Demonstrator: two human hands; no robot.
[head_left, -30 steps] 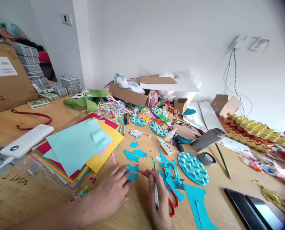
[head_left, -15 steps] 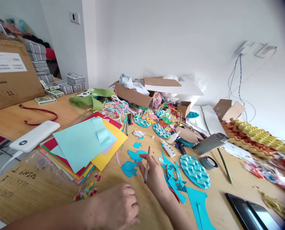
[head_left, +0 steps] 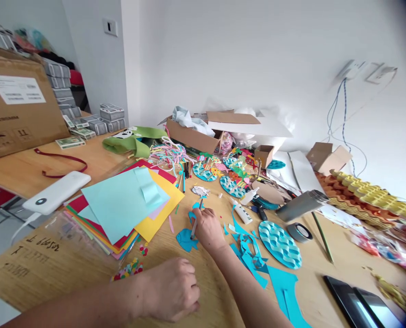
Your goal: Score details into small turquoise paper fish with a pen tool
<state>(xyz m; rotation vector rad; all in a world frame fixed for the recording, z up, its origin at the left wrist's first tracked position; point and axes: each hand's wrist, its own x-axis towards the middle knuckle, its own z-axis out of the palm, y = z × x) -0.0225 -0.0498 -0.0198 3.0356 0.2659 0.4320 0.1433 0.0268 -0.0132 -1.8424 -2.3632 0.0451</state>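
My right hand (head_left: 208, 228) is closed round a grey pen (head_left: 193, 228), held at a slant, and reaches over several blue paper fish. One fish (head_left: 186, 240) lies just left of the pen. Others beyond it are partly covered by my fingers. In the foreground my left hand (head_left: 170, 289) rests on the table as a loose fist, with nothing showing in it. Blue paper scraps (head_left: 249, 253) lie right of my right forearm, and a larger cut blue sheet (head_left: 286, 294) is nearer me. A small white fish cutout with dark lines (head_left: 200, 191) lies beyond my right hand.
Stacked coloured paper (head_left: 120, 205) and a white power bank (head_left: 54, 196) are at left. Confetti dots (head_left: 129, 269) lie near my left wrist. Rightward are a glue bottle (head_left: 243, 212), a wavy blue oval (head_left: 280, 243), a tape roll (head_left: 300, 232), a leaning flask (head_left: 303, 205) and a phone (head_left: 346, 298).
My right hand has moved slightly left and away from me, and its raised, spread fingers have come down and closed together over the blue fish, pen still held. My left hand has barely moved.
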